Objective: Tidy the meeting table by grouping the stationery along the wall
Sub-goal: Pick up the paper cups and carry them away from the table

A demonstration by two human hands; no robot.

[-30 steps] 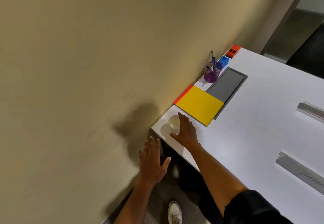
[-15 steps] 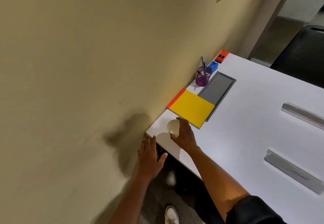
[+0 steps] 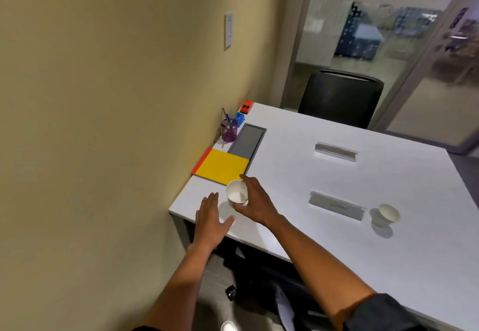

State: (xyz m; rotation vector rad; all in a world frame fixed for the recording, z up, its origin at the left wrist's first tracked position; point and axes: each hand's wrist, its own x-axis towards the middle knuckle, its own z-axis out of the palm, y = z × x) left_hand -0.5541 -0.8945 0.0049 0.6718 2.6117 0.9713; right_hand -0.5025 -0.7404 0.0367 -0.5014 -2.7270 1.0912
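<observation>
My right hand (image 3: 255, 202) grips a white paper cup (image 3: 236, 193), tilted and held just above the white table (image 3: 324, 188) near its front left corner. My left hand (image 3: 210, 220) hovers flat and open over the table edge, just left of the cup. Along the wall lie a yellow notepad with a red spine (image 3: 223, 166), a purple mesh pen holder with pens (image 3: 229, 131), a small blue item (image 3: 239, 118) and an orange-red item (image 3: 246, 106).
A grey cable hatch (image 3: 247, 140) sits beside the notepad. Two metal name-plate holders (image 3: 335, 150) (image 3: 337, 205) and a second paper cup (image 3: 388, 214) stand on the right half of the table. A black chair (image 3: 339, 97) is at the far side.
My right hand has lifted the paper cup off the table corner and brought it away from the wall. My left hand rose from below the edge to over the table. The view swung right.
</observation>
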